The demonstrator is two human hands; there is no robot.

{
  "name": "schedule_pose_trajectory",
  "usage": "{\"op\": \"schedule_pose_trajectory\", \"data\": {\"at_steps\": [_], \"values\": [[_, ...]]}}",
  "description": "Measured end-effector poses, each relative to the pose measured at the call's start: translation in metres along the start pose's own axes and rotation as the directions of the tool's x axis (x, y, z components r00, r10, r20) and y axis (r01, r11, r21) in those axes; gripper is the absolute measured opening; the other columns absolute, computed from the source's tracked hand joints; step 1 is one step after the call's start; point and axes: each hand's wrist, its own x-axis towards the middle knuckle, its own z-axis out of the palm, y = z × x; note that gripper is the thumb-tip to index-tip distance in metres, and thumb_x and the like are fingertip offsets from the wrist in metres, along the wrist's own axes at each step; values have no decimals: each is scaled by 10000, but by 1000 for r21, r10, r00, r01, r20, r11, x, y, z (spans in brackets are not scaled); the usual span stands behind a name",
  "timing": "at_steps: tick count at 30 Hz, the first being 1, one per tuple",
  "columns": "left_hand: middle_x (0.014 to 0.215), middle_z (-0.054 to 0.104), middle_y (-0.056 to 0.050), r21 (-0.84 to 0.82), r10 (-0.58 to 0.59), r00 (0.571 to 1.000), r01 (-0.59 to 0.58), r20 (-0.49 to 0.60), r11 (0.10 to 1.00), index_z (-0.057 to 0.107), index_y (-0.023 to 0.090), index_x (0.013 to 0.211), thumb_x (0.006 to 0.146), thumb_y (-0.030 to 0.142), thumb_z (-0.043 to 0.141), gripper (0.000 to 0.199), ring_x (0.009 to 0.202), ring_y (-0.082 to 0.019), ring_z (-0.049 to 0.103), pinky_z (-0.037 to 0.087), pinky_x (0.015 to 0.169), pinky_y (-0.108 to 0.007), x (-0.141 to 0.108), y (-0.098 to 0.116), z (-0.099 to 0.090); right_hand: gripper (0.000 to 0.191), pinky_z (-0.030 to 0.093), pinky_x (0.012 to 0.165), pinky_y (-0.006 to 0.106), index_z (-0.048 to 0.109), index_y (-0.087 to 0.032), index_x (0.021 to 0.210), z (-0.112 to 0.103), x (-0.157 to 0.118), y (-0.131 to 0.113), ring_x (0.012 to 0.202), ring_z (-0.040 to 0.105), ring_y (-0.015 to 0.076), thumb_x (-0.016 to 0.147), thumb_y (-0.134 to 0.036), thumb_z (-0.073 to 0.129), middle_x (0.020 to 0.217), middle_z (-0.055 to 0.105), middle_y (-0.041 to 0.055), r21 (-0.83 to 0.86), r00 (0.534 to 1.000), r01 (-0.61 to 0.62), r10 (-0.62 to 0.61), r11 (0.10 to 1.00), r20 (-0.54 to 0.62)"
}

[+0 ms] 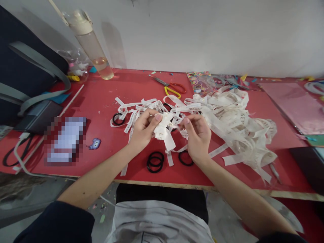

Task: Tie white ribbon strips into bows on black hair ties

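My left hand (144,130) pinches a folded bow of white printed ribbon (164,126) between thumb and fingers, above the middle of the red table. Close to the bow's right side is my right hand (198,133), its fingers curled and thumb against the index finger; what lies between them is too small to make out. Loose printed ribbon strips (130,122) spread behind and below the hands. Two overlapping black rings (155,162) lie near the table's front edge, another black ring (186,158) sits below my right hand, and one more (118,119) is at the left.
A big heap of white ribbon (238,125) covers the right side. Scissors (172,87) with red and yellow handles lie behind the hands. A bottle (92,50), a phone (67,140) and a dark bag (22,57) are left; a dark box (307,165) stands right.
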Motion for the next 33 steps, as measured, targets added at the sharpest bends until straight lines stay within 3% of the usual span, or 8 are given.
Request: {"op": "schedule_pose_trajectory", "data": {"at_steps": [6, 10, 14, 16, 19, 23, 29, 33], "values": [[569, 452, 51, -49, -90, 984, 98, 155, 994, 552, 224, 815, 868, 508, 629, 299, 456, -77, 365, 284, 420, -227, 1, -1, -1, 190, 542, 794, 333, 596, -256, 985, -2, -2, 1, 899, 623, 179, 887, -406, 656, 979, 628, 30, 108, 951, 4, -37, 994, 306], [538, 435, 57, -18, -105, 972, 111, 212, 994, 568, 217, 820, 864, 520, 626, 311, 431, -72, 350, 274, 406, -221, 0, 3, -2, 231, 528, 811, 346, 619, -255, 997, -4, -2, 2, 896, 622, 186, 899, -464, 623, 974, 647, 33, 45, 932, -1, -16, 999, 363], [532, 433, 58, -8, -94, 969, 99, 229, 995, 568, 215, 811, 857, 516, 636, 312, 424, -70, 360, 266, 398, -217, 0, 6, -2, 219, 519, 683, 306, 617, -231, 827, -4, 0, 3, 723, 587, 151, 848, -434, 696, 787, 617, -2, 51, 915, -58, 33, 997, 402], [531, 426, 59, -10, -101, 968, 106, 231, 994, 559, 216, 806, 856, 520, 634, 317, 420, -69, 352, 262, 393, -218, 0, 6, -2, 229, 498, 619, 280, 595, -230, 788, -3, 1, 5, 660, 556, 131, 820, -412, 730, 747, 591, -17, 106, 927, -119, 72, 987, 368], [528, 401, 65, -42, -133, 960, 148, 246, 988, 549, 216, 798, 845, 533, 641, 334, 409, -63, 318, 245, 379, -215, 0, 7, -1, 241, 506, 643, 273, 565, -241, 803, -1, 3, 6, 693, 554, 126, 775, -356, 775, 785, 578, -22, 236, 967, -163, 107, 958, 232], [543, 400, 68, -124, -179, 948, 217, 262, 968, 536, 215, 794, 831, 524, 660, 336, 404, -56, 291, 222, 366, -207, 2, 5, 0, 278, 498, 606, 247, 536, -244, 803, 2, 6, 6, 684, 527, 114, 728, -277, 802, 780, 526, -33, 339, 974, -203, 156, 919, 162], [597, 481, 49, -184, -190, 954, 235, 231, 954, 545, 211, 801, 839, 479, 673, 299, 450, -59, 346, 236, 393, -209, 4, 0, -1, 292, 337, 384, 192, 512, -242, 799, -1, 6, 7, 542, 456, 80, 749, -320, 789, 760, 496, -43, 258, 962, -265, 236, 929, 140], [577, 450, 56, -111, -200, 953, 230, 227, 967, 547, 211, 814, 838, 511, 660, 321, 432, -59, 331, 224, 386, -211, 4, 1, -2, 222, 438, 483, 229, 570, -236, 849, -2, 4, 4, 575, 507, 97, 810, -361, 750, 748, 544, -32, 73, 994, -98, 95, 992, 46]]}}
